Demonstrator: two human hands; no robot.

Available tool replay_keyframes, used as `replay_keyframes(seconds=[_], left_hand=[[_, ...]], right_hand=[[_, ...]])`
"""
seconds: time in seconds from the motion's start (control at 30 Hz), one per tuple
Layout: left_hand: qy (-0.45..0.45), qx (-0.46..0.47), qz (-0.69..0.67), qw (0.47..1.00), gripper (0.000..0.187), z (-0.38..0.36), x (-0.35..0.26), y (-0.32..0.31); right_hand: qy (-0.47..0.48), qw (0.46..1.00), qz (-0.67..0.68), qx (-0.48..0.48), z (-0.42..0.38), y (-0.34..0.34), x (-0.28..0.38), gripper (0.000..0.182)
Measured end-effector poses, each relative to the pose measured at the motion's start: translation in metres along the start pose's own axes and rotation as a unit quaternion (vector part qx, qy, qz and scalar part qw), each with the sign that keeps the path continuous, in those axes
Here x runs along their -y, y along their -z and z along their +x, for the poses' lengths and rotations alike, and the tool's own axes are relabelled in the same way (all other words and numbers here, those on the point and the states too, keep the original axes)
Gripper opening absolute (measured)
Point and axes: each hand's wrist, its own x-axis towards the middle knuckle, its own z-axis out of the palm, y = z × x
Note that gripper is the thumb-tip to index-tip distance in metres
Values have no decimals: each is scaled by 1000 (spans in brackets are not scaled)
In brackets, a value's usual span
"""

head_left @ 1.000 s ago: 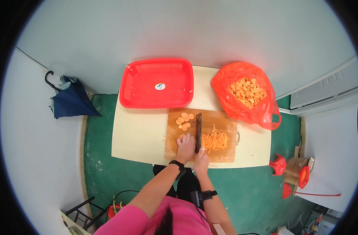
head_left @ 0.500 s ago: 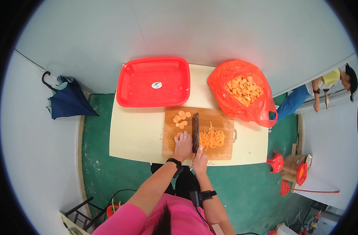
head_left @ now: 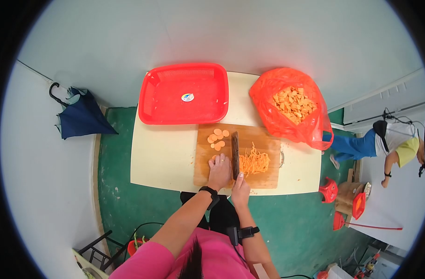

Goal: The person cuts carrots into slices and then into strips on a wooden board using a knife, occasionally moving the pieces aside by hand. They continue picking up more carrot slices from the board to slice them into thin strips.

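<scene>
A wooden cutting board (head_left: 203, 174) lies at the table's near edge. My right hand (head_left: 241, 190) is closed on the handle of a dark knife (head_left: 235, 156), whose blade stands upright on the board. Just left of the blade, my left hand (head_left: 220, 173) presses down with its fingers together; a bit of orange slice shows at the fingertips, the rest is hidden. Several round orange slices (head_left: 218, 132) lie at the board's upper left. Right of the knife is a pile of thin orange shreds (head_left: 255, 162).
Behind the board, a red basket (head_left: 184, 109) and a red bag (head_left: 268, 109) of orange pieces (head_left: 294, 104) rest on the table (head_left: 163, 158). A person (head_left: 375, 144) stands at the right, near a red stool (head_left: 329, 189). A blue umbrella (head_left: 86, 116) hangs at the left.
The person at the right has moved and now shows more of the body. The view has shifted slightly; my hands and the knife keep nearly the same place on the board.
</scene>
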Motion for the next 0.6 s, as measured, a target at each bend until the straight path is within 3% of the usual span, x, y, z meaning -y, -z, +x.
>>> replay_keyframes(seconds=[0.1,0.27,0.6], left_hand=[[-10,-26,3,1000,19,0,1,-3],[5,19,-7,1000,21,1,2,-1],[5,-23,-60,998,18,1,0,-1]], right_hand=[[32,999,-21,-27,1,-1,-1,64],[40,999,-8,-9,2,-2,-4,64],[7,1000,21,-5,3,4,-2,66]])
